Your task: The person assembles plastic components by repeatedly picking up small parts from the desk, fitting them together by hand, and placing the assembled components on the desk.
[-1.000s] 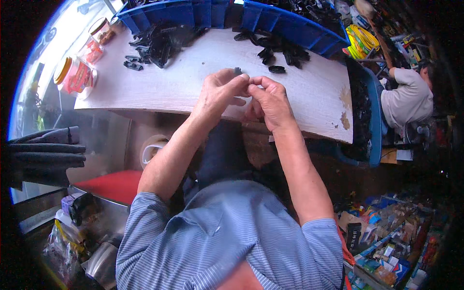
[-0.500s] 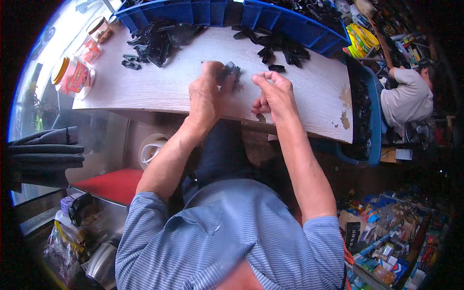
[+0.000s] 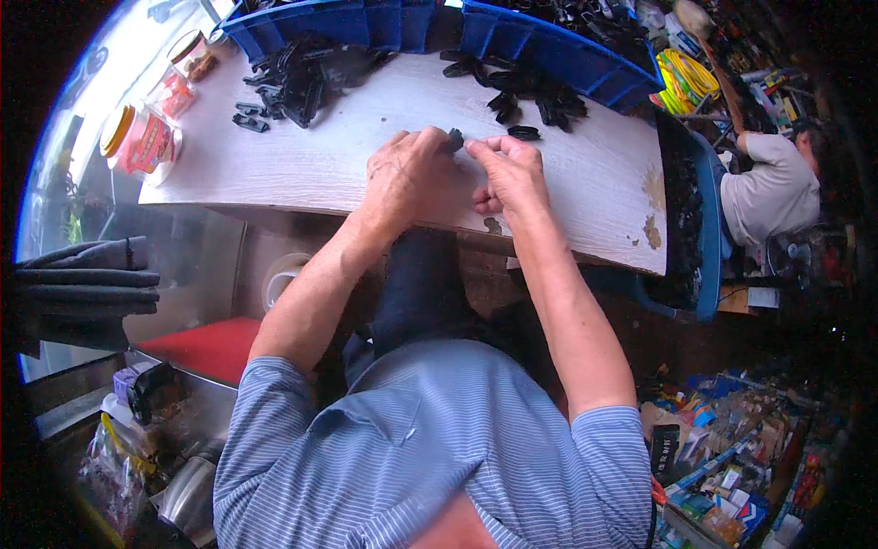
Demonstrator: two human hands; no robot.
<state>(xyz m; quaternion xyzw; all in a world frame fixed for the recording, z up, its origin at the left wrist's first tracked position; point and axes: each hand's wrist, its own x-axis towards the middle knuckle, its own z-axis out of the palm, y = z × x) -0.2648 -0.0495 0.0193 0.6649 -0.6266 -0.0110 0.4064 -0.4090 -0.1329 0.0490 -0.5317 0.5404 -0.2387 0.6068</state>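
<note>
Over the near middle of the table, my left hand point(image 3: 401, 176) is closed round a small black plastic part point(image 3: 455, 139). Only one end of the part shows past the fingers. Just to its right, my right hand point(image 3: 514, 176) has thumb and forefinger pinched together, with the fingertips close against that end. Whatever the pinch holds, if anything, is too small to make out. A single black part point(image 3: 524, 133) lies beyond my right hand. Farther back are a left pile of black plastic parts point(image 3: 306, 87) and a right pile point(image 3: 553, 105).
Two blue bins, a left one point(image 3: 338, 32) and a right one point(image 3: 558, 53), line the table's point(image 3: 274, 174) far edge. Lidded jars point(image 3: 142, 151) stand at the left. A blue tub point(image 3: 709, 229) is right of the table; beyond it another person point(image 3: 773, 183) bends over.
My left hand has turned over the black part, hiding more of it. My right hand has shifted slightly left, bringing its pinched fingertips up to the part.
</note>
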